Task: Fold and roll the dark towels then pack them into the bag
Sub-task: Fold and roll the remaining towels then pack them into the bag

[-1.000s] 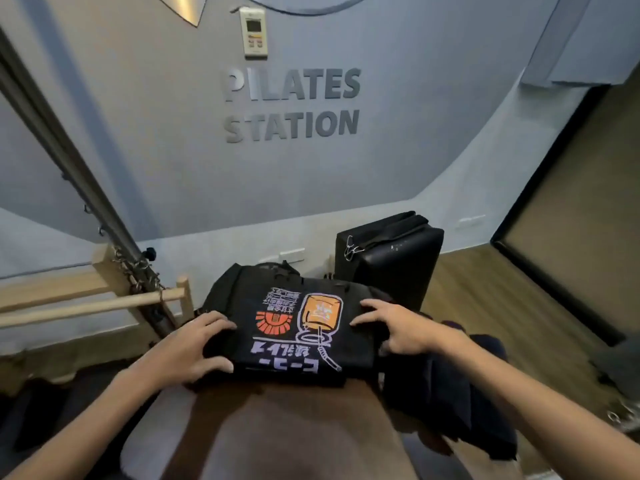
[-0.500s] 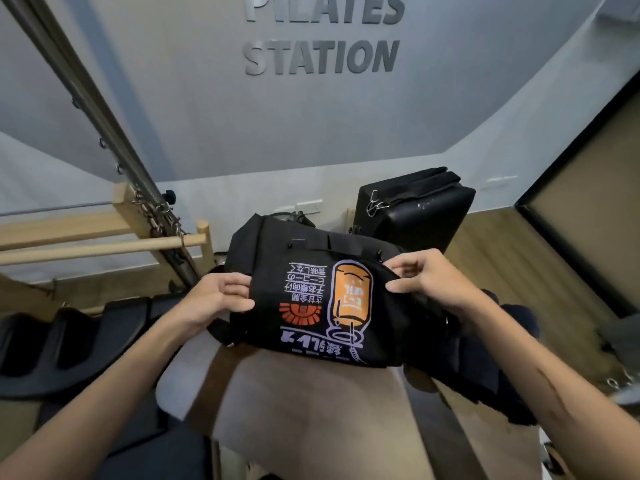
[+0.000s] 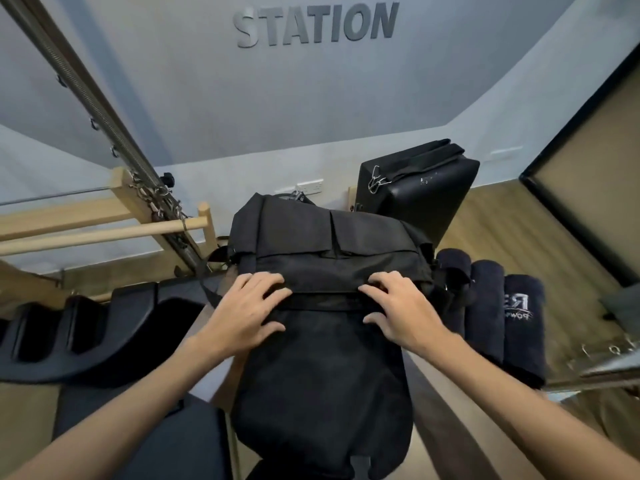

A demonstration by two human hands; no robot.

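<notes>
A single black bag (image 3: 322, 358) is lying plain side up in the near centre, draped over a light padded surface (image 3: 429, 393), with its top flap folded over at the far end. Both hands are resting on it at the band below the flap. The left hand (image 3: 242, 313) is lying to the left of centre, its fingers (image 3: 266, 282) spread and only lightly bent, the tips touching the fabric. The right hand (image 3: 401, 313) is lying to the right of centre, its fingers (image 3: 381, 282) likewise spread and slightly arched, pressing on the flap edge rather than pinching it.

Three dark towels (image 3: 485, 306) are sitting just right of the bag, side by side and touching one another. All three are appearing as finished rolls; the rightmost is showing pale embroidered lettering. Whether a fourth is lying behind the bag cannot be told.

Judged from this arrangement, the folding and rolling stage is looking complete for the visible towels, while the packing stage is not yet begun: no towel is showing inside the bag, and the flap is covering the opening. Opening the bag and loading the three rolls are remaining.

Elsewhere, one black padded box (image 3: 419, 195) is standing far right against the wall, and a wooden bar (image 3: 104, 233) is crossing the far left.
</notes>
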